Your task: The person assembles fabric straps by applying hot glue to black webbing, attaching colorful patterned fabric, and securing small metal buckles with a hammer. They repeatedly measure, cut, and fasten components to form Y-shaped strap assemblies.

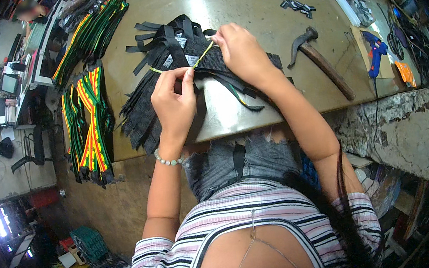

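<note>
A thin yellow-green strip (203,55) stretches taut between my two hands, over a bundle of black woven straps (141,107) with small white labels. My left hand (175,99) pinches the strip's nearer part between thumb and fingers, at the front edge of the bundle. Higher and to the right, my right hand (241,52) is closed on its other end, fingertips together. More of the strip shows left of my left hand, across the straps. From under the bundle a dark band with yellow and green marks (239,96) curves out onto the table.
A hammer (322,65) lies right of the straps. Farther right are a blue glue gun (375,53) with a hanging cord and white sticks (339,1). Small dark metal pieces (292,3) lie at the back. Striped yellow-red-green straps (93,128) drape over the table's left edge.
</note>
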Available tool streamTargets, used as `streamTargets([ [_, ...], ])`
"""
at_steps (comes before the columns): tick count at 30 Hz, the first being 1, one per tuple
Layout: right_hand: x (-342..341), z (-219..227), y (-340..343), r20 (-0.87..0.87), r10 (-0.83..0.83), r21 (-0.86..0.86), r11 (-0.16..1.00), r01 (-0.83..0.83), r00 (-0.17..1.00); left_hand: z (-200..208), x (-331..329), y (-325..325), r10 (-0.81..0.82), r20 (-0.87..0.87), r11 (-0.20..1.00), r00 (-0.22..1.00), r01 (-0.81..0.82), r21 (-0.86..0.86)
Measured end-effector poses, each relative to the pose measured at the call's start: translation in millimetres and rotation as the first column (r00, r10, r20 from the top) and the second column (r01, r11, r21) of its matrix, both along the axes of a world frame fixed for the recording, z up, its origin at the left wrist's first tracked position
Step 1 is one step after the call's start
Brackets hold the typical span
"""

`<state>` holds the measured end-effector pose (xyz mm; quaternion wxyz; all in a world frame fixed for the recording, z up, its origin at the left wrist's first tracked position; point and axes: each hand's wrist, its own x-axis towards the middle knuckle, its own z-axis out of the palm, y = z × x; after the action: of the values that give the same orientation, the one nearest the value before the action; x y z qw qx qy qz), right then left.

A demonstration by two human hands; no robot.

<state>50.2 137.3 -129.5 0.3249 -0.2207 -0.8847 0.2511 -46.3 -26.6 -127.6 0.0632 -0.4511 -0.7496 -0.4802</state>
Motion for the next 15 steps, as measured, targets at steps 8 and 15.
streamTargets([
  [8,-1.8,6.5,4.2,-0.453,0.371,-0.683,0.44,-0.583,0.811,-2.5,12.6,7.7,-0.381,0.579,0.908,0.721,0.174,0.38],
  [15,-5.2,-7.3,3.6,-0.512,0.401,-0.757,0.209,-0.619,0.76,-11.2,6.3,5.2,-0.606,0.684,0.792,0.405,0.226,0.568],
])
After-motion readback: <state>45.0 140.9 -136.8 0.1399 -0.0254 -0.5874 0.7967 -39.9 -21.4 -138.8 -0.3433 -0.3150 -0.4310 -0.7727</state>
